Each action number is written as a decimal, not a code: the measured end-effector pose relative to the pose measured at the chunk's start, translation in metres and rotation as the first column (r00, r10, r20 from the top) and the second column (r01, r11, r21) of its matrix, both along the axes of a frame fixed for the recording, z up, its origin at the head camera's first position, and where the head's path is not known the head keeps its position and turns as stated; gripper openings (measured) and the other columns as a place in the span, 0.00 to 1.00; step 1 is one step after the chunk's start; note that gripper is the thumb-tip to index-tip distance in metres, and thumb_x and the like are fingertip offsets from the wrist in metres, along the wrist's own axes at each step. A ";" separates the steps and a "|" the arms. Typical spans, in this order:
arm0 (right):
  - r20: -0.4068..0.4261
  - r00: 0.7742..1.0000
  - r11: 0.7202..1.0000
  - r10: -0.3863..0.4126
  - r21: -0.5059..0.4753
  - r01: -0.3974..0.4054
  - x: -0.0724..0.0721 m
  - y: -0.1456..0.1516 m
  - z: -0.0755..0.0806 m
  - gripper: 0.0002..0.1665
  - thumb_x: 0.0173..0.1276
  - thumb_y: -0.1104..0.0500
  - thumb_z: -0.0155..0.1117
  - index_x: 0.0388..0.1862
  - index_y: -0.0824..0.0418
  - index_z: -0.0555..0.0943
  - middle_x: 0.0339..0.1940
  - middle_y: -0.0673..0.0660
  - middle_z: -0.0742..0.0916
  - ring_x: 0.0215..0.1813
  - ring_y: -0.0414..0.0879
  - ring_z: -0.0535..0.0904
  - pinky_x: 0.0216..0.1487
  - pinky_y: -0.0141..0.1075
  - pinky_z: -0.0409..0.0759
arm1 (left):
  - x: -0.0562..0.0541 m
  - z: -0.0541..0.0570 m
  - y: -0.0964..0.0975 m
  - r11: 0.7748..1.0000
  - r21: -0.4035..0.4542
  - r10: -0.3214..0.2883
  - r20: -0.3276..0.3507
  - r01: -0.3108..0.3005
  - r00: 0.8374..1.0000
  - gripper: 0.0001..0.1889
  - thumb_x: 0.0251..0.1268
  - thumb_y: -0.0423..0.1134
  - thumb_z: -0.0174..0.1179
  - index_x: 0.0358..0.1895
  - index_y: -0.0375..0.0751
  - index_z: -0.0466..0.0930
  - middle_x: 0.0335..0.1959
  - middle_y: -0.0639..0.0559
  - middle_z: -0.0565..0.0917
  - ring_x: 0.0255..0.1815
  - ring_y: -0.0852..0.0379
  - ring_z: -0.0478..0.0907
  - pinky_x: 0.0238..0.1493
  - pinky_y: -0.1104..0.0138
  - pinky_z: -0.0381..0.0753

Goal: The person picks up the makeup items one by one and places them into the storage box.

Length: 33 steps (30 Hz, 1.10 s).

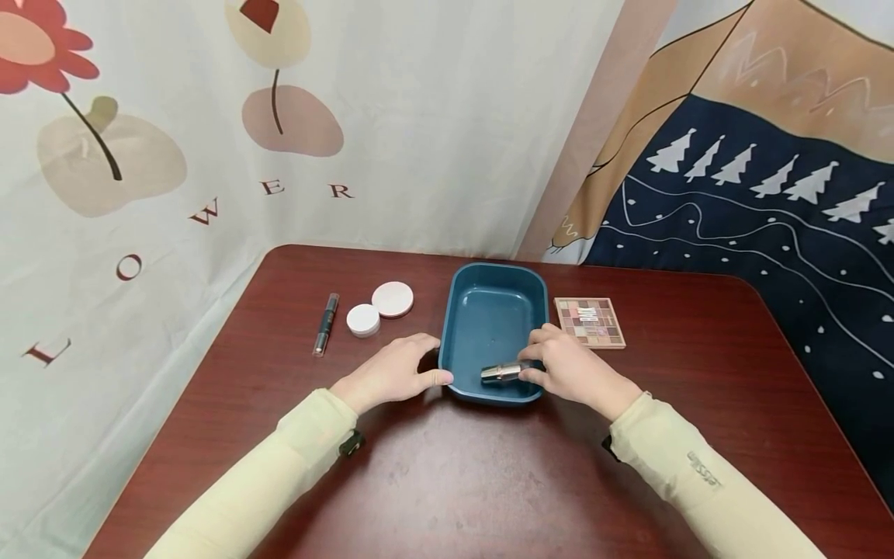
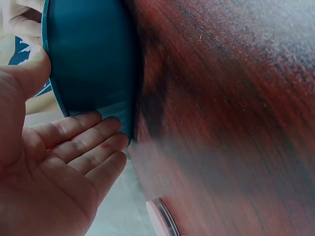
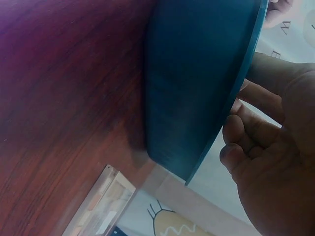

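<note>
A blue rectangular basin point(image 1: 492, 330) stands on the table between both hands. My left hand point(image 1: 398, 369) rests at its left side, thumb by the rim and fingers nearly straight along the outer wall; the left wrist view shows this hand point(image 2: 64, 162) palm on, holding nothing. Over the right rim reaches my right hand point(image 1: 562, 365), pinching a shiny silver lipstick tube point(image 1: 499, 373) low inside the basin's near end. The tube's right end is hidden by the fingers. In the right wrist view the basin wall point(image 3: 192, 88) hides the tube from sight.
Left of the basin lie two round white compacts point(image 1: 393, 299) point(image 1: 363, 320) and a dark double-ended makeup pen point(image 1: 326, 324). An eyeshadow palette point(image 1: 590, 322) lies just right of the basin. Printed curtains point(image 1: 433, 140) hang behind the table's far edge.
</note>
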State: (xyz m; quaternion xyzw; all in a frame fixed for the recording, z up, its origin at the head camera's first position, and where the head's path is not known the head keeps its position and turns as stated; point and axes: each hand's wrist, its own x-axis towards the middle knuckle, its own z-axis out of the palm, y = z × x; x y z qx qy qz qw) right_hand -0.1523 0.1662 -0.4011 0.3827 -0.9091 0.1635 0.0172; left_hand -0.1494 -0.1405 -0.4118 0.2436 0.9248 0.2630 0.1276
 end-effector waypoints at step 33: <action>-0.007 0.998 0.978 0.062 0.201 -0.059 -0.003 -0.019 0.000 0.07 0.56 0.56 0.81 0.32 0.56 0.92 0.28 0.48 0.86 0.36 0.47 0.80 0.39 0.41 0.77 | -0.001 0.000 0.000 1.000 0.011 -0.009 -0.007 0.009 1.000 0.33 0.70 0.54 0.66 0.67 0.32 0.77 0.64 0.41 0.80 0.66 0.44 0.78 0.69 0.52 0.75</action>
